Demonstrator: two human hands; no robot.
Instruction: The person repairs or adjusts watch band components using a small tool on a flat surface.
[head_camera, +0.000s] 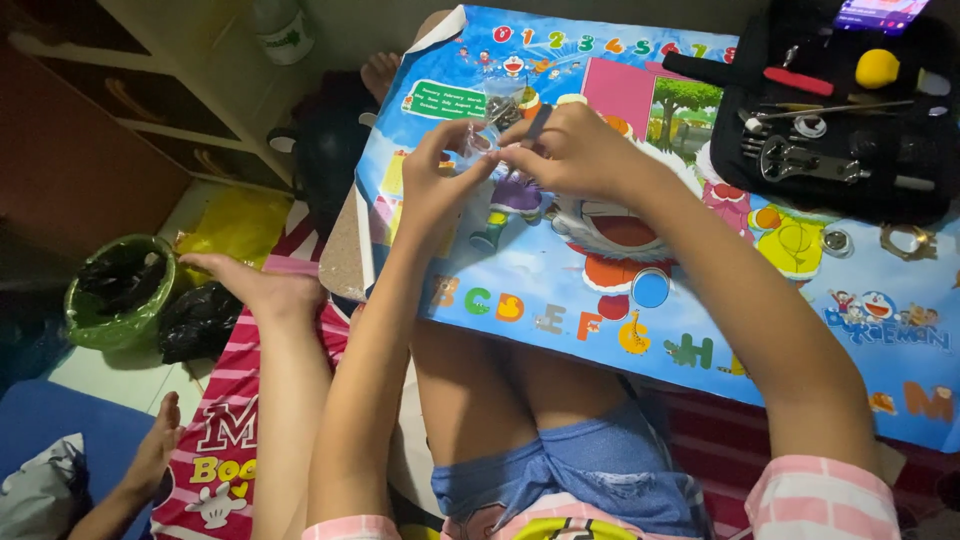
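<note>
A low surface (560, 300) covered with a bright blue cartoon alphabet sheet fills most of the view, resting over the person's bare knees and blue shorts (590, 470). At its far right corner lies a black tool case (900, 190), open, with metal hand tools, a red-handled tool and a yellow ball-shaped piece set in it. On the floor to the left stands a green bin (105, 305) lined with dark bags, with a black bag just beside it.

Over the far middle of the surface both hands meet. The left hand (435, 175) pinches one edge of a small clear plastic bag (495, 115) between thumb and fingertips; the right hand (570, 150) is closed on the other edge, fingers curled over it. The bag sits between the two hands, held just above the sheet, and dark small metal parts show through it.

Near the case lie a small metal ring (835, 240) and a brass-coloured ring piece (910, 240), well apart from the hands.
</note>
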